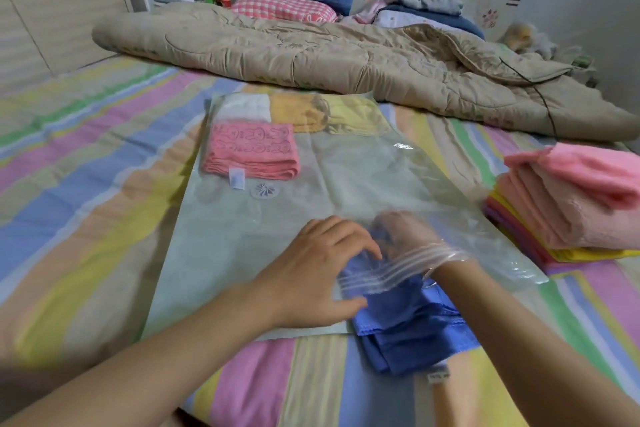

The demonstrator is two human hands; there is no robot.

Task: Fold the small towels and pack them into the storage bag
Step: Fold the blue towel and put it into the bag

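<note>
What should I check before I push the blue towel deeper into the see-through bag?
1. Mouth of the clear plastic storage bag open: ok, its zip strip is lifted.
2. Left hand steadies the bag: ok, it presses on top.
3. Right hand grips the folded blue towel: cannot tell, blurred behind plastic.
4. Towel fully inside: not ok, part sticks out.
5. Room beside the pink bunny-print towel: ok.
</note>
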